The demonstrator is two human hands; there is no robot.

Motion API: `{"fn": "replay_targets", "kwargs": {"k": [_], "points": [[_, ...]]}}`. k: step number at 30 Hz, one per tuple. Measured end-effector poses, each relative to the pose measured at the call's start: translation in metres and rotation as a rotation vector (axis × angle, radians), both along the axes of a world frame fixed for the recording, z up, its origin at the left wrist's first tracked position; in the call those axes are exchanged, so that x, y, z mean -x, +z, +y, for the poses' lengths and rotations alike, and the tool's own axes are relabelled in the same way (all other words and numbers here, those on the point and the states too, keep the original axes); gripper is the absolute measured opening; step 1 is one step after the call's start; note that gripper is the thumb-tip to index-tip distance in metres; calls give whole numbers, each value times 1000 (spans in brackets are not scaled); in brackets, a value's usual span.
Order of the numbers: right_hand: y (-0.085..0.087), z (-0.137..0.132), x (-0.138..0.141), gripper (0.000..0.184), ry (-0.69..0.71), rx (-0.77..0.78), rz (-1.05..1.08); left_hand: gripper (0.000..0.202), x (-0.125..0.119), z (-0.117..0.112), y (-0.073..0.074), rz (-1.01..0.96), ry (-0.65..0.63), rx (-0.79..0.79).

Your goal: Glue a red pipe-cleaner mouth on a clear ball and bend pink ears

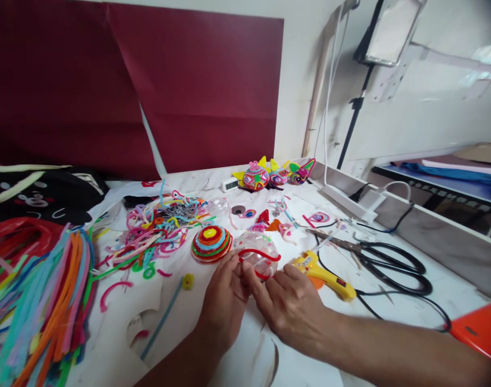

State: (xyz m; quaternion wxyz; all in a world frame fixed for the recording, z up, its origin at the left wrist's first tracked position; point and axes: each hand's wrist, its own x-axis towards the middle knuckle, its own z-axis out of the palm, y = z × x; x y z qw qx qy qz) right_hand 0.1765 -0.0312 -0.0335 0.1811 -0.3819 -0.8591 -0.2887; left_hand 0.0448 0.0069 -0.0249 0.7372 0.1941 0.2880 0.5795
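A clear plastic dome lies on the white table with a red pipe cleaner curved round it. My left hand holds the dome's near left edge. The fingers of my right hand pinch the red pipe cleaner against the dome's near rim. Just left of the dome lies a second dome covered in coloured pipe-cleaner rings.
A yellow glue gun and black scissors lie to the right. Loose pipe cleaners pile at the left and centre-left. Finished colourful fish figures stand at the back near a small clock. A power strip sits far right.
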Motion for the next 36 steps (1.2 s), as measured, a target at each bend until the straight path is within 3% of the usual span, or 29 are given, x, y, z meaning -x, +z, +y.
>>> {"fn": "replay_targets", "kwargs": {"k": [11, 16, 23, 36], "points": [[-1, 3, 0, 47, 15, 0, 42, 18, 0, 0, 1, 68, 29, 5], [10, 8, -7, 36, 161, -87, 276, 18, 1, 3, 1, 74, 25, -35], [26, 19, -18, 16, 47, -47, 472, 18, -2, 0, 1, 91, -24, -80], [22, 22, -18, 21, 76, 55, 547, 10, -3, -5, -3, 223, -96, -197]]}}
